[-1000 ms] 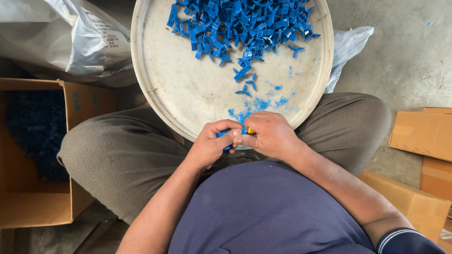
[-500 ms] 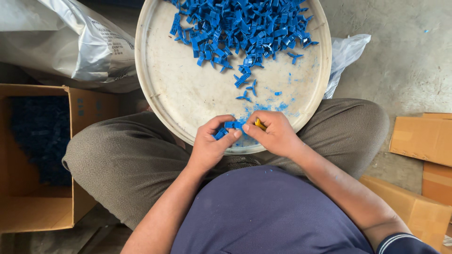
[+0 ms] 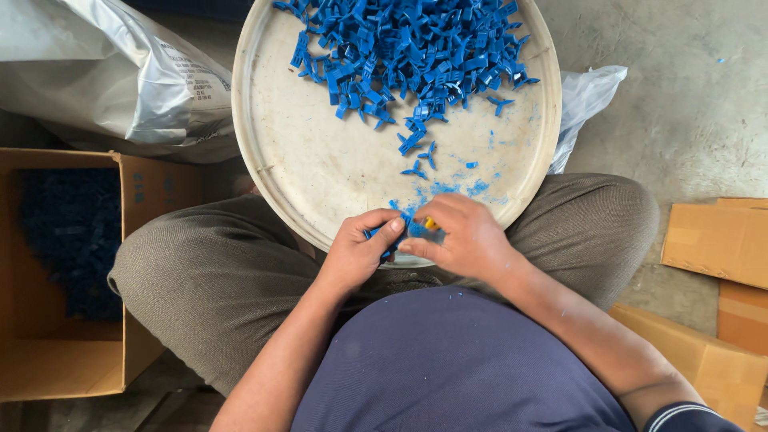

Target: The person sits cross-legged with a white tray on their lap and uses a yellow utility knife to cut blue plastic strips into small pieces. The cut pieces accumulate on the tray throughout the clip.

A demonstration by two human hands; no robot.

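- Blue plastic piece (image 3: 382, 234) sits pinched in the left hand (image 3: 358, 254) at the round tray's (image 3: 276, 180) near rim.
- Right hand (image 3: 464, 238) grips a small yellow tool (image 3: 430, 224); best worked close, fingers steady.

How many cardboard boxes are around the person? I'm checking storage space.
4: an open box at left holding blue pieces, and three closed boxes at right. More may lie outside view.
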